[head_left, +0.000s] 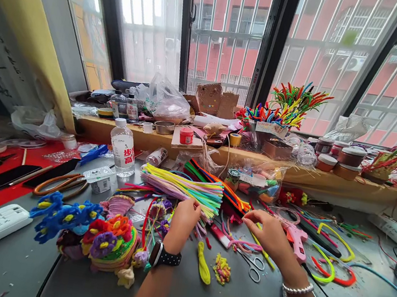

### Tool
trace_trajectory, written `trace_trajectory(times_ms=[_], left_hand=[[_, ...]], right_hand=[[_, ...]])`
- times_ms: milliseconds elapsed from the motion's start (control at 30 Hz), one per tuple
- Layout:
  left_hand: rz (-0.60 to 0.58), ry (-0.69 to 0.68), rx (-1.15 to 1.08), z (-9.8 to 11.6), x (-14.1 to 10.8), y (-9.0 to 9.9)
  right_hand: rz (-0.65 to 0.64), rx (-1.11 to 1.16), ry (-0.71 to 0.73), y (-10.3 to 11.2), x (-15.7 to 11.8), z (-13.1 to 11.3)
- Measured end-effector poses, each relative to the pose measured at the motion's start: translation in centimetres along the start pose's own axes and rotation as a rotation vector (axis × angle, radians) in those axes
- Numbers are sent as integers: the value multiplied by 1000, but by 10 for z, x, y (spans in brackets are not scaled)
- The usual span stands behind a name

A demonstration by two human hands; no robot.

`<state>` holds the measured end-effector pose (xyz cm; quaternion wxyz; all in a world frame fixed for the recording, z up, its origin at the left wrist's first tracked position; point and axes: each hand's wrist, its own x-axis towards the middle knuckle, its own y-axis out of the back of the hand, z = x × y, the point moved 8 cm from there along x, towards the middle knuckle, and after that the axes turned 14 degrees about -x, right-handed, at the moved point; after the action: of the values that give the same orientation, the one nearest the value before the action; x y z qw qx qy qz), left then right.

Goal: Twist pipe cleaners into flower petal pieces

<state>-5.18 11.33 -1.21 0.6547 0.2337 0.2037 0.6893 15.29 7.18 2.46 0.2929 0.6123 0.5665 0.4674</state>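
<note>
left hand [184, 219] at the pastel pipe cleaners [186, 187], right hand [268, 231] beside the orange pipe cleaners [231, 193]; fingers bent, grip unclear on both.

Gray table [84, 284] with scissors [254, 266] and pipe cleaners [184, 187]

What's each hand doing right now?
Left hand: fingers curled by pastel stems; grip can't be told.
Right hand: fingers curled near orange stems; grip can't be told.

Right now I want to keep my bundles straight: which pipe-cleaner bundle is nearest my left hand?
The pastel bundle, mostly yellow, lilac and mint, beside your left hand; the orange bundle ends by your right hand.
</note>
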Motion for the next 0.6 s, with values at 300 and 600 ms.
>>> trace_trajectory(times_ms=[300,600], left_hand=[[-38,-4,74,2,-3,-3],[-74,-33,120,1,-2,-9]], right_hand=[[-381,-247,15,-45,-12,33],[-316,-294,-76,-40,-7,46]])
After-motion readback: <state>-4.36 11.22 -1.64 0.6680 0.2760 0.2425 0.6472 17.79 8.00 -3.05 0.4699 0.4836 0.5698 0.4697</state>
